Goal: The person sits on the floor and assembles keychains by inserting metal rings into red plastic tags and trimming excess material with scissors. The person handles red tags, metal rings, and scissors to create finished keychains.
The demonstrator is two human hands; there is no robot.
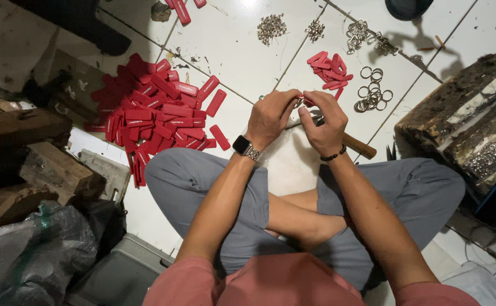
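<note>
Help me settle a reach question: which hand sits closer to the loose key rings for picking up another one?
Right, likely. The right hand is beside the key rings on the tile; the left hand is nearer the big red tag pile. Both pinch one red tag.

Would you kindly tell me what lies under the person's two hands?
Under the left hand and right hand a wooden handle lies on the white tiled floor. Its front end is covered by the hands. Between the fingers are a red tag and metal ring.
</note>
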